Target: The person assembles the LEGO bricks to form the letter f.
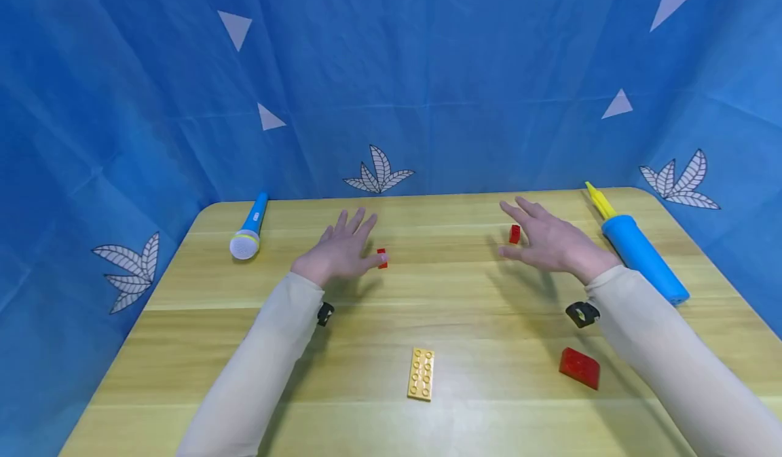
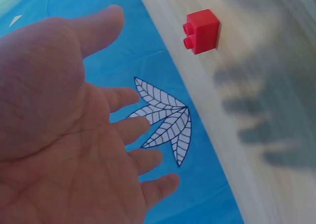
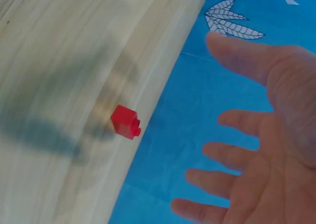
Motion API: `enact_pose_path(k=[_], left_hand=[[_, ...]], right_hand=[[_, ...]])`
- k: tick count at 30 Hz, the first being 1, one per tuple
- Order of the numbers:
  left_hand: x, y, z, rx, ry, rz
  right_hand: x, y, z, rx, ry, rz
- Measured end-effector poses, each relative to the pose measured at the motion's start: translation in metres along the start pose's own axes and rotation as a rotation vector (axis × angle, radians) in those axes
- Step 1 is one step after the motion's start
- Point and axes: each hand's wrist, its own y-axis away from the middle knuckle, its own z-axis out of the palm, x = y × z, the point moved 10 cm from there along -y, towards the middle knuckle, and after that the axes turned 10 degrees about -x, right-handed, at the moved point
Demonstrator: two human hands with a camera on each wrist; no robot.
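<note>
My left hand (image 1: 342, 250) hovers over the table with its fingers spread and holds nothing. Just beyond its thumb a small red toy brick (image 1: 382, 264) is partly hidden; in the left wrist view that red brick (image 2: 203, 32) shows two studs on its side. On the other side my right hand (image 1: 550, 240) is also raised, fingers extended, palm bare. Between its thumb and forefinger, on the tabletop behind, appears another small red brick (image 1: 515, 233), and the right wrist view has this brick (image 3: 125, 121) lying with its studs sideways.
A yellow studded brick (image 1: 421, 374) lies near the front middle, a larger red block (image 1: 579, 368) beside the right forearm. A blue toy microphone (image 1: 249, 229) is at the back left, a blue hand pump (image 1: 644, 257) with yellow nozzle at the right. Blue cloth (image 1: 476, 90) walls the wooden table (image 1: 489, 409).
</note>
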Motion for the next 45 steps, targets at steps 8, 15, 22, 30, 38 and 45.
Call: enact_pose_path(k=[8,15,22,30,38,45], left_hand=[[0.002,-0.008,0.006,-0.033,0.081,0.042],[0.001,-0.02,0.012,0.022,0.114,0.063],[0.002,-0.026,0.02,0.06,0.124,0.068],[0.006,-0.031,0.019,0.135,0.057,0.087],[0.007,-0.032,0.018,0.198,0.051,0.116],[0.006,-0.034,0.019,0.212,0.063,0.109]], right_hand=[[0.011,-0.007,0.0,0.024,-0.02,-0.002],[0.025,-0.02,0.005,0.04,-0.064,-0.014],[0.042,-0.031,0.013,0.024,-0.082,0.009],[0.056,-0.039,0.02,-0.008,-0.128,0.041],[0.061,-0.043,0.018,0.025,-0.126,0.089],[0.061,-0.042,0.014,0.063,-0.126,0.091]])
